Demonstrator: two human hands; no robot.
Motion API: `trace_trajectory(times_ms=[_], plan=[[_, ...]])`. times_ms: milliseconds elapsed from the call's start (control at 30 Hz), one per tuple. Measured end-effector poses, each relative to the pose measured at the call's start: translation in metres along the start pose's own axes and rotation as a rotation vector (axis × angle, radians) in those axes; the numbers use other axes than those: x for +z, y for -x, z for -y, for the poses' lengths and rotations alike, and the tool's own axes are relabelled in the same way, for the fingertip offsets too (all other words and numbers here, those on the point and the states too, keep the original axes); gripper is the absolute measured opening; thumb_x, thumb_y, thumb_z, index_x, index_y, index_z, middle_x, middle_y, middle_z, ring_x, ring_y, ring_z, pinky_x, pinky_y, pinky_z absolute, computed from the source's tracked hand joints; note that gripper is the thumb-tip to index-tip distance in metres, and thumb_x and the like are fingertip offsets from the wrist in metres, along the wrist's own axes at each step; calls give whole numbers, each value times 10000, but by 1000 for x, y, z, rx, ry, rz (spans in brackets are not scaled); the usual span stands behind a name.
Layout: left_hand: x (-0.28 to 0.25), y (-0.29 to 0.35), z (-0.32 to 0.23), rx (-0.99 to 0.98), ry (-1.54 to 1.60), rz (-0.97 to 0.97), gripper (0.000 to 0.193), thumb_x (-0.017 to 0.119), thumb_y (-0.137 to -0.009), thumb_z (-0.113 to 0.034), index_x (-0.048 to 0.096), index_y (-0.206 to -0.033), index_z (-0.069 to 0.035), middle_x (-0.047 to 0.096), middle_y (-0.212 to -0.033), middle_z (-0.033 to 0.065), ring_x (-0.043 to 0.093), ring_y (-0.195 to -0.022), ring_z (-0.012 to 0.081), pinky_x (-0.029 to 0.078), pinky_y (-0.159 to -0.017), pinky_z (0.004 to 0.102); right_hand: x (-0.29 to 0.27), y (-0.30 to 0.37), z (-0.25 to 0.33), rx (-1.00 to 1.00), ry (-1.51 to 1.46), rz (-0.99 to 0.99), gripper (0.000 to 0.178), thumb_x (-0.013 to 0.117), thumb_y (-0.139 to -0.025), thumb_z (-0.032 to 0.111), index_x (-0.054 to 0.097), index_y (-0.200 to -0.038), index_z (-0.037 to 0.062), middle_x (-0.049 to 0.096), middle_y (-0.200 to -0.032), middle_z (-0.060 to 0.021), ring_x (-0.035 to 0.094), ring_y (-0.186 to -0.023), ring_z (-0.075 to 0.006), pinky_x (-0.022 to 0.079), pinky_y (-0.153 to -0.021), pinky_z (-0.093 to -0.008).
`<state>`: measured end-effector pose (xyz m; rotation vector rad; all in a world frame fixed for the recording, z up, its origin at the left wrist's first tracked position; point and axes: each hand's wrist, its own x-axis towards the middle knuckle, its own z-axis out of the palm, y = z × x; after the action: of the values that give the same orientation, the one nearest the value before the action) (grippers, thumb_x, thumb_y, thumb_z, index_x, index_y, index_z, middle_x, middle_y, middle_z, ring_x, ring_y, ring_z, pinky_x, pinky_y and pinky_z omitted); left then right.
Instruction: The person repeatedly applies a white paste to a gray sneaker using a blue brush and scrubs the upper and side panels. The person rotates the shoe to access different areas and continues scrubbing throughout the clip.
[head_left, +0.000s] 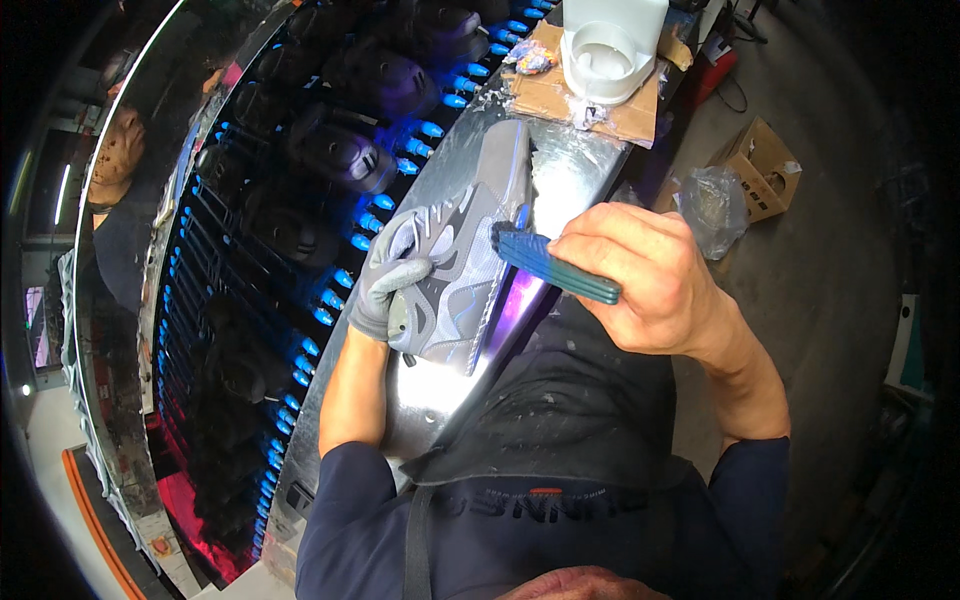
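A grey shoe upper [465,265] with darker panels and pale mesh lies tilted over the metal bench, its sole edge facing right. My left hand [385,285], in a grey glove, is closed around its collar and heel side. In my bare right hand [650,275] is a brush [560,268] with a blue-green handle, gripped between thumb and fingers. The brush's dark bristles are at the shoe's lower edge, near the middle of its length; whether they press on it I cannot tell. A bright purple-blue glare lies on the bench just below the brush.
Left of the metal bench [430,405] runs a dark rack with rows of blue-tipped pegs [322,298] and dark shoes [345,155]. A white container [605,60] stands on cardboard [535,95] at the far end. An open carton [765,165] and a clear plastic bag [712,210] sit on the floor at right.
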<state>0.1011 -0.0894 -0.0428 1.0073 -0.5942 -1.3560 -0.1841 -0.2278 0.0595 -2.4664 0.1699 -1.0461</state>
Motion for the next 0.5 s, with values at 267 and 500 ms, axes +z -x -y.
trace_trajectory(times_ms=[267, 500], plan=[[6, 2, -2, 7, -13, -7, 724, 812, -749, -134, 559, -1410, 22, 677, -1306, 141, 673, -1186, 252, 515, -1083, 386, 17, 24, 21, 72, -33, -81, 295, 794, -709, -36, 716, -992, -61, 688, -878, -157, 718, -713, -297, 577, -591, -364], [6, 0, -6, 21, -19, 24, 666, 804, -759, -131, 593, -1371, 24, 694, -1258, 137, 681, -1183, 249, 526, -1064, 379, 30, 22, 28, 16, -10, -64, 326, 804, -714, -35, 710, -1025, -56, 695, -882, -139, 718, -702, -278, 566, -580, -334]])
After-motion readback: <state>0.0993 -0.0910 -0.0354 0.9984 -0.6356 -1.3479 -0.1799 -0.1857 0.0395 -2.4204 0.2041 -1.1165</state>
